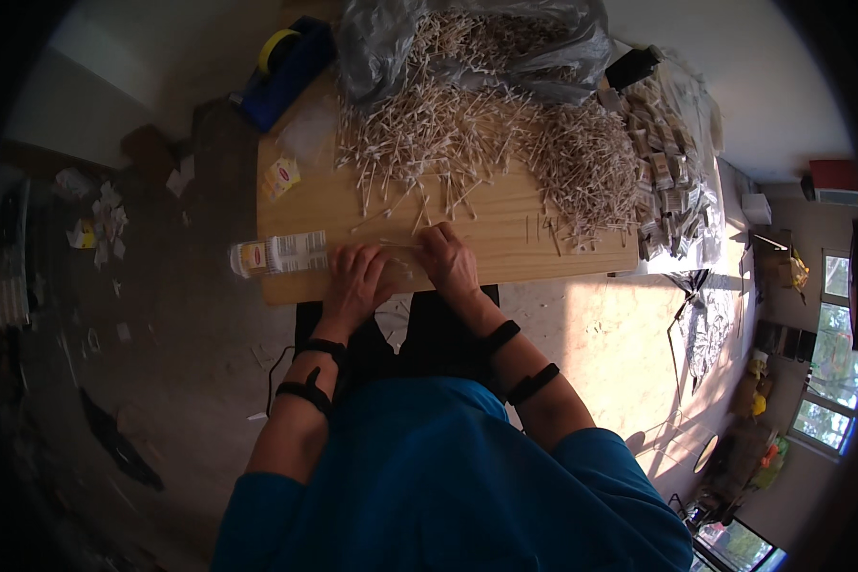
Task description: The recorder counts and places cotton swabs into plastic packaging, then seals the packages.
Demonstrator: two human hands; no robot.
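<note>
Wooden worktop [505, 248]: left hand [355, 275] near right hand [448, 262], fingers [439, 235] half-curled, can't tell if gripping anything; cotton swabs [429, 133] piled beyond

The upper edge cuts off the grey plastic bag [377, 52], and its folds hide part of the cotton swabs [429, 143]. Between the left hand [355, 278] and the right hand [450, 265] lies something thin and see-through, perhaps plastic film [402, 250]; its outline blurs into the wood, and the curled fingers cover its ends. The table [505, 257] hides part of the legs [439, 324]. Print on the stacked packets [672, 172] is too small to read. The lower edge crops the blue shirt [429, 477].
</note>
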